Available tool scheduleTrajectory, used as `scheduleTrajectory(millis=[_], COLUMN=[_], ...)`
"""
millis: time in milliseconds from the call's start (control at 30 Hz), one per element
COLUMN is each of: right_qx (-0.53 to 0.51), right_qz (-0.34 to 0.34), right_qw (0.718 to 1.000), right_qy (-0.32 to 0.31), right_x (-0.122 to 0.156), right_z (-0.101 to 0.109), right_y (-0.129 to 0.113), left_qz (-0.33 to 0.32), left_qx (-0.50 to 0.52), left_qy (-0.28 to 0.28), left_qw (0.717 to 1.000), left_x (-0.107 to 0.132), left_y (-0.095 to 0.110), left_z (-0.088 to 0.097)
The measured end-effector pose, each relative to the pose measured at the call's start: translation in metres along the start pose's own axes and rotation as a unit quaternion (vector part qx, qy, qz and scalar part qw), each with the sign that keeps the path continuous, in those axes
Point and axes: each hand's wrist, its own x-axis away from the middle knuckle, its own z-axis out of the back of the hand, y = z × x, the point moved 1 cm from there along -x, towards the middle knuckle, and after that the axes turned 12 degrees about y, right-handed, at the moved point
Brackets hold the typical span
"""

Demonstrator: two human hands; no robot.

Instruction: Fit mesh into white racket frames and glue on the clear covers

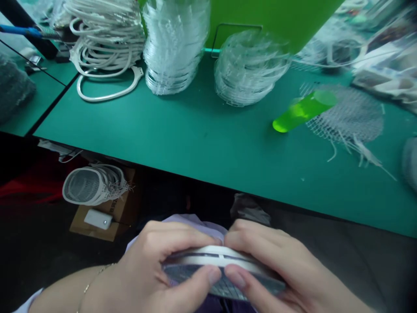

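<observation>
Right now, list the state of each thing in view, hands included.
White-rimmed piece: held in both hands
Left hand: closed on its left side
Right hand: closed on its right side
White frames: piled up
Clear pieces: in two stacks
Gray mesh: frayed at the edge
Netted frames: nested together
Cardboard box: partly covered

left hand [150,265] | right hand [278,258] | gripping white frame [221,260] | green table [192,134] beyond

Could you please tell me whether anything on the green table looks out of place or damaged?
The grey mesh at right looks frayed: loose strands trail from its near edge. At left, one white frame juts out from beneath its pile.
</observation>
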Motion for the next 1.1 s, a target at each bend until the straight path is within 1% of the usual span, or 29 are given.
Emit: scheduleTrajectory(millis=[33, 67, 133, 200, 267, 400, 500, 533, 633, 733, 800, 867, 1000, 1100], right_qx=[0.002, 0.003, 0.0, -0.003, -0.004, 0.0, -0.002, -0.002, -0.003, -0.016, -0.019, -0.019, -0.022, -0.019], right_qz=[0.001, 0.003, 0.017, 0.03, 0.042, 0.059, 0.041, 0.029, 0.012, 0.021, 0.026, 0.034, 0.063, 0.058], right_qw=[1.0, 1.0, 0.998, 0.996, 0.996, 0.997, 0.997, 0.997, 0.996, 0.995, 0.995, 0.995, 0.995, 0.998], right_qy=[-0.011, -0.027, -0.063, -0.082, -0.081, -0.053, -0.066, -0.074, -0.085, -0.097, -0.097, -0.091, -0.074, -0.015], right_x=[-0.001, -0.002, -0.002, 0.0, 0.003, 0.008, 0.009, 0.008, 0.007, 0.007, 0.007, 0.007, 0.008, 0.003], right_z=[0.0, 0.0, -0.001, -0.005, -0.009, -0.017, -0.019, -0.019, -0.018, -0.017, -0.017, -0.017, -0.02, -0.017], right_y=[0.0, 0.001, 0.004, 0.009, 0.014, 0.021, 0.022, 0.022, 0.022, 0.023, 0.024, 0.024, 0.024, 0.023], left_qz=[0.003, 0.014, 0.044, 0.062, 0.056, 0.023, 0.017, 0.028, 0.094, 0.138, 0.145, 0.135, 0.072, 0.077], left_qx=[-0.006, -0.004, 0.021, 0.057, 0.084, 0.088, 0.085, 0.086, 0.081, 0.087, 0.095, 0.101, 0.112, 0.093], left_qy=[-0.01, -0.035, -0.11, -0.168, -0.192, -0.191, -0.196, -0.196, -0.203, -0.242, -0.263, -0.268, -0.254, -0.24], left_qw=[1.0, 0.999, 0.993, 0.982, 0.976, 0.977, 0.977, 0.976, 0.971, 0.956, 0.949, 0.949, 0.958, 0.963], left_x=[-0.002, -0.004, -0.008, -0.01, -0.009, -0.003, -0.001, -0.002, -0.005, -0.006, -0.005, -0.002, -0.001, -0.011], left_y=[0.0, 0.0, -0.001, -0.004, -0.008, -0.018, -0.023, -0.023, -0.024, -0.023, -0.024, -0.025, -0.026, -0.024], left_z=[0.001, 0.001, 0.0, -0.002, -0.004, -0.007, -0.006, -0.005, -0.001, -0.001, -0.002, -0.004, -0.007, -0.003])
